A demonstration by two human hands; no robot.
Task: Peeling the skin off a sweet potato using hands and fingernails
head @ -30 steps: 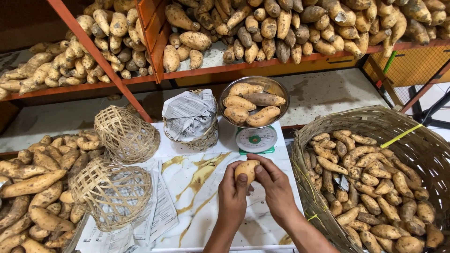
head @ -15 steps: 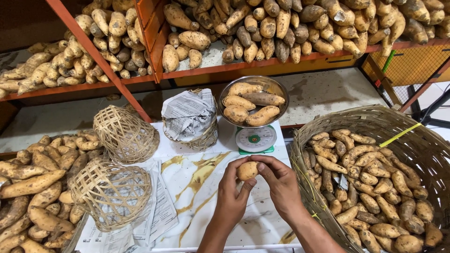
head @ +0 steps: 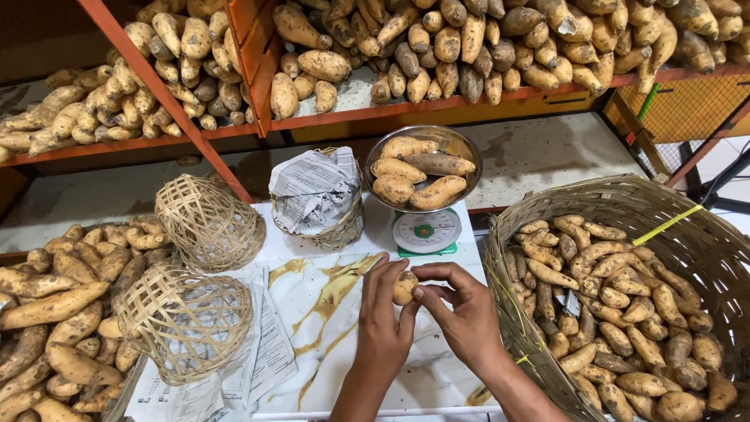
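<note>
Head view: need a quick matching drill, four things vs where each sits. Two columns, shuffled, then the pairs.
Things:
1. small sweet potato
2. scale bowl
3. large woven basket
4. newspaper-lined basket

Places:
A. far right, full of sweet potatoes
B. left of the scale, at the back of the white table
C. between the left hand and right hand
D. on top of the dial scale, holding four sweet potatoes

Pairs: 1-C, 2-D, 3-A, 4-B
</note>
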